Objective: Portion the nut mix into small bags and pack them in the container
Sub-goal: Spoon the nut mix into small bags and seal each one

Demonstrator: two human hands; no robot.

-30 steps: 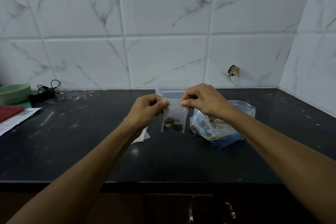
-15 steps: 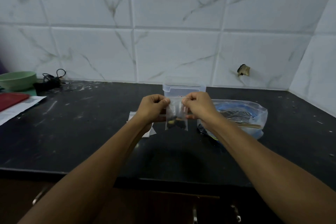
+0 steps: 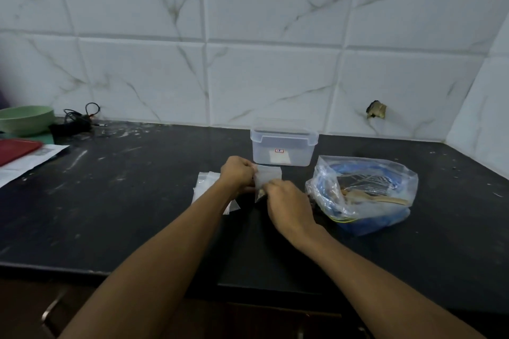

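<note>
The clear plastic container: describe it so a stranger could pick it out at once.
On the black counter, look to the back by the white tiled wall, just beyond the two hands. The container is a rigid, clear, lidless box with a small red-edged sticker, unlike the crumpled plastic bag to its right.

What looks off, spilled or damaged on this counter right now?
No nuts look spilled. Two oddities: the wall tile has a broken hole behind the large bag, and the black counter carries pale smears. The clear container stands upright, and both hands, left hand and right hand, hold the small bag.
</note>
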